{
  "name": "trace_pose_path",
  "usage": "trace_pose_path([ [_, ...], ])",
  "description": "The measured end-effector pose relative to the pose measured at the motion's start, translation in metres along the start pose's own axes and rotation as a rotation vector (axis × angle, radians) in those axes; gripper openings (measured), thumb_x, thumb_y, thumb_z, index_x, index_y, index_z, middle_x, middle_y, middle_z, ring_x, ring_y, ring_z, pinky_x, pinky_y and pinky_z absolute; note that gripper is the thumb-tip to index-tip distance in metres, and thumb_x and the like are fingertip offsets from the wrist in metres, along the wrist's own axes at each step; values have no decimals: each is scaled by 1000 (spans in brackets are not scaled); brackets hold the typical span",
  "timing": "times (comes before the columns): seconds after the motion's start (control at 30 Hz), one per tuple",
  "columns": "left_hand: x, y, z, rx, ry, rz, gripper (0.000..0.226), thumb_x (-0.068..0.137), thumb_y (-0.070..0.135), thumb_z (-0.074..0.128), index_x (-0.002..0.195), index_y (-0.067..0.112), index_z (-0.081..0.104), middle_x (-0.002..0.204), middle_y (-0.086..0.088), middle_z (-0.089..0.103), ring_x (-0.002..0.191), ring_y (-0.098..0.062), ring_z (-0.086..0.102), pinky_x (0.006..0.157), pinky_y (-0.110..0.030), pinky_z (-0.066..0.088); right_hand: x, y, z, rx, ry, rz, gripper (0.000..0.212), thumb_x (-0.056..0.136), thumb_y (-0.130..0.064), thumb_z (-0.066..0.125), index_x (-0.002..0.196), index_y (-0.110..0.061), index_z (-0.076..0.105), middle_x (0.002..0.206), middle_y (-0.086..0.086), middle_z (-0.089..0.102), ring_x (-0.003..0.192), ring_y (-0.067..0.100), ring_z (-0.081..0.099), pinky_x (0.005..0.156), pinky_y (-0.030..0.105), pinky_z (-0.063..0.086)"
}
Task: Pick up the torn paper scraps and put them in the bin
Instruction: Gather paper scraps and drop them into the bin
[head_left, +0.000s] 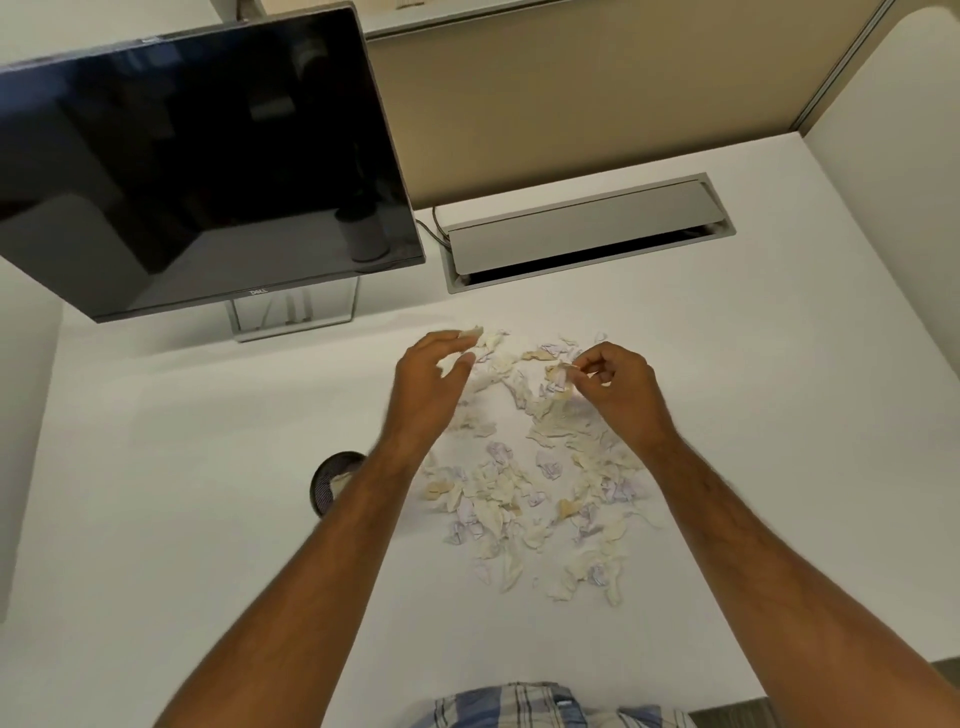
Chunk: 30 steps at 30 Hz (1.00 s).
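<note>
Pinched between the thumb and fingertips of the right hand (618, 384) is one small scrap (560, 375), lifted just above the heap. Nearer the person than that pinch, most of the torn paper scraps (524, 499) lie scattered on the white desk (156, 519), between the two forearms. Left of the pinch, the left hand (426, 384) hangs loosely spread over the pile's edge, fingers apart, gripping nothing I can make out. Well to the left and nearer, a dark mesh bin (332, 480) shows beside the left forearm, partly hidden, some paper inside. Beyond the hands sit a cable hatch (582, 228) and a dark monitor (208, 156).
</note>
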<state>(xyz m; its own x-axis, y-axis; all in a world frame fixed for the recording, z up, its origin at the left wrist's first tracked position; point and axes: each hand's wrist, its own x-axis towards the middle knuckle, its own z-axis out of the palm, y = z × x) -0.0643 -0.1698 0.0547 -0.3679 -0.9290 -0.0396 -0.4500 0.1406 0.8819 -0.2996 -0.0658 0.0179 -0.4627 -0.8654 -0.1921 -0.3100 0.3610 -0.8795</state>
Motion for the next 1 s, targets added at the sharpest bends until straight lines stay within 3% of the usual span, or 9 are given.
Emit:
trace_pose_path([
  [0.2,-69,-12,-62,8,119,-122,17,96,27,70,110,32,77,113,21,73,106,-3,67,77,-21,53,-23,-25,20,170,-56,4,11,85,-19,81,88,-14,72,81,-4,71,67,2,59,67,21,52],
  [0.33,-107,-21,-93,-80,235,-283,13,94,28,73,104,32,79,108,21,74,79,-10,70,62,-14,53,-40,-44,45,218,-148,-30,13,83,-16,83,87,-11,72,82,3,71,71,6,59,68,23,52],
  [0.43,-129,-31,-108,-59,264,-303,15,94,25,72,105,33,79,107,23,74,70,1,65,65,-7,47,-52,-59,70,240,-211,-51,15,82,-18,83,87,-11,71,86,8,72,72,8,60,68,22,53],
  [0.53,-143,-40,-116,24,291,-330,13,93,27,72,100,36,79,102,26,74,60,8,55,63,-5,42,-61,-72,96,251,-284,-45,14,82,-17,83,87,-12,71,83,2,71,70,4,58,67,19,52],
  [0.63,-149,-50,-120,78,296,-366,8,92,31,73,96,36,79,98,24,74,66,8,57,69,-13,44,-70,-83,124,247,-348,-38,12,83,-14,81,88,-10,71,81,-2,69,66,1,56,66,17,50],
  [0.77,-151,-59,-120,166,267,-382,10,91,23,73,92,32,77,93,19,74,93,8,65,79,-15,48,-80,-95,156,253,-389,-48,12,82,-11,81,87,-7,71,77,-7,68,64,1,54,63,17,48],
  [1.0,-159,-61,-125,121,329,-408,13,93,18,66,90,30,71,94,15,73,95,0,65,71,-21,46,-84,-97,192,83,-456,-151,8,83,-21,80,90,-20,75,88,-7,74,75,8,66,71,25,56],
])
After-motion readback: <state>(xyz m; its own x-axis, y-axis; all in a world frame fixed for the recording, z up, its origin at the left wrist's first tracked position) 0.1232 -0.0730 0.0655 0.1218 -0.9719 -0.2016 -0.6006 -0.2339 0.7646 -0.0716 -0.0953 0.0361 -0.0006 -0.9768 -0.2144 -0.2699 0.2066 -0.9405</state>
